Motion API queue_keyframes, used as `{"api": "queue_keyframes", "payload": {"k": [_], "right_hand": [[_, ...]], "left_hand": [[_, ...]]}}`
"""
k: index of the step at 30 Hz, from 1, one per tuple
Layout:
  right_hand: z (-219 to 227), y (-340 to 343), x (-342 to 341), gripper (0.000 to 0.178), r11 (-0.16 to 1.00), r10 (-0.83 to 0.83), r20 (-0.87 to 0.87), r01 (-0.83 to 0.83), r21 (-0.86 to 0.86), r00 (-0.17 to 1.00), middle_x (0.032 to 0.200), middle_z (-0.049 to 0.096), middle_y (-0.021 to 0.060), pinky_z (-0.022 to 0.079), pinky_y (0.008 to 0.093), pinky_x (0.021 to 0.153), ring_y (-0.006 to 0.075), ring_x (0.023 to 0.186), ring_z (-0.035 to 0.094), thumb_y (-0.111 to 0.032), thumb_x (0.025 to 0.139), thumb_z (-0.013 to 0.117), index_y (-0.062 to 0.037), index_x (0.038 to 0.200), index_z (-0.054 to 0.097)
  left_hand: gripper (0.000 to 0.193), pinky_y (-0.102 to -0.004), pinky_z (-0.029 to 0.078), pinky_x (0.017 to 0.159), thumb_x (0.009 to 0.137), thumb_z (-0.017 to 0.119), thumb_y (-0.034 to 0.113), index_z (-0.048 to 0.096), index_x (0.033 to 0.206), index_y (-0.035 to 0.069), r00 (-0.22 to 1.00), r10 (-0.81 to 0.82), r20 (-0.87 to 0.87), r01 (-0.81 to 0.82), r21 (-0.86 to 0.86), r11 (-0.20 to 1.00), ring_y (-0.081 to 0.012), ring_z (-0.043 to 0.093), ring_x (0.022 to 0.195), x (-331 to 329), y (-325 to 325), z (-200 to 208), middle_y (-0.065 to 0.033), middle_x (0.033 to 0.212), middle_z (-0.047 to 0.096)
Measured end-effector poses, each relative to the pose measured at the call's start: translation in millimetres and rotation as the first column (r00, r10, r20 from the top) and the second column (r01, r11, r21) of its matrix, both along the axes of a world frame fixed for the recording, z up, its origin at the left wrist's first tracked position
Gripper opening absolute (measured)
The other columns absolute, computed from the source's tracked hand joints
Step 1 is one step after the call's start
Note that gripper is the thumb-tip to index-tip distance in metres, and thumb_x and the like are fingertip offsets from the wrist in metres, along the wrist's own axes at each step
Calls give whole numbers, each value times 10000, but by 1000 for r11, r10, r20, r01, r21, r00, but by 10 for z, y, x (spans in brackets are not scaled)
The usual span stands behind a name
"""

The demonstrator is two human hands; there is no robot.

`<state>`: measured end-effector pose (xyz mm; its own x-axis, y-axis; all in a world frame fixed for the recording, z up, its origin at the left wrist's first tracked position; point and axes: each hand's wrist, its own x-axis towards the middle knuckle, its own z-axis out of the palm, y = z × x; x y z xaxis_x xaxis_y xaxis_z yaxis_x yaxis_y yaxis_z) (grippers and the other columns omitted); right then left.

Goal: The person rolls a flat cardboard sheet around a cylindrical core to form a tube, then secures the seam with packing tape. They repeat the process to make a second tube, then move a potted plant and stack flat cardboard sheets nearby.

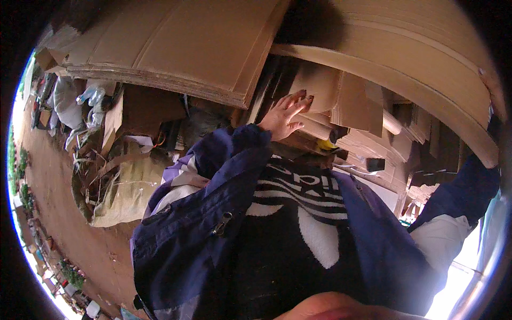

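Observation:
My left hand (285, 114) is stretched out in the middle of the view, fingers apart and nothing in it. It is below the corner of a flat stack of brown cardboard sheets (160, 45) and in front of more cardboard. At the far right edge my right hand (495, 96) grips the side of a large, bowed cardboard sheet (421, 48). Only part of that hand shows. The sheet arches across the upper right, its lower edge curving down toward my right sleeve.
Folded cardboard and cardboard tubes (392, 124) lie in the shade behind my left hand. A torn, pale yellow-green sack (130, 186) stands on the brown dirt ground (58, 197) at left. Clear plastic bags (69, 101) hang beyond it. A small dark block (375, 164) sits among the cardboard.

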<state>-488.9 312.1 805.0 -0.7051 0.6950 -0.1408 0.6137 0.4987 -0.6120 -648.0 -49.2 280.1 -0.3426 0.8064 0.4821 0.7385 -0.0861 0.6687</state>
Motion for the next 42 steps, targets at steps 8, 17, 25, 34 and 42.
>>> {"api": "queue_keyframes", "payload": {"k": [8, 17, 25, 34, 42], "right_hand": [[-210, -31, 216, 593, 958, 228, -81, -208, 195, 970, 1330, 573, 128, 457, 306, 968, 192, 1142, 580, -148, 903, 611, 18, 1431, 398], [-340, -424, 241, 583, 926, 219, -131, -163, 340, 967, 1358, 555, 121, 453, 334, 997, 194, 1190, 555, -88, 907, 595, 20, 1438, 380], [-528, -715, 696, 567, 984, 79, -294, -29, 174, 953, 1331, 564, 112, 434, 324, 1009, 194, 1160, 570, -179, 900, 603, 38, 1392, 422], [-802, -867, 1191, 508, 976, -45, -161, 78, 203, 986, 1296, 582, 132, 451, 346, 985, 198, 1148, 574, -164, 903, 605, 9, 1359, 462], [-1402, -658, 1839, 400, 938, -227, -284, 288, 193, 932, 1238, 628, 120, 466, 328, 947, 196, 1125, 587, -121, 919, 600, 4, 1296, 557]], "left_hand": [[825, -334, 508, 920, 958, 592, 36, 25, 1551, 113, 809, -78, 583, -104, 272, 957, -211, 594, 1156, -130, 271, 316, -179, 1498, 364], [1021, -351, 509, 924, 882, 715, 137, -47, 1555, 37, 876, 63, 479, -239, 316, 918, -273, 569, 1167, -96, 622, 681, -216, 1524, 284], [804, -487, 439, 987, 868, 693, 360, 280, 1471, 25, 948, 144, 284, -208, 207, 956, -419, 510, 1198, -168, 1025, 752, -271, 1418, 407], [765, -488, 415, 1014, 815, 733, 380, 392, 1426, 71, 1000, 2, -24, 2, 142, 990, -423, 485, 1240, -145, 1307, 1146, -266, 1412, 426], [797, -500, 391, 1038, 767, 777, 371, 409, 1422, 103, 987, 78, -141, -21, 365, 931, -411, 468, 1273, -153, 1401, 1324, -251, 1428, 421]]}}
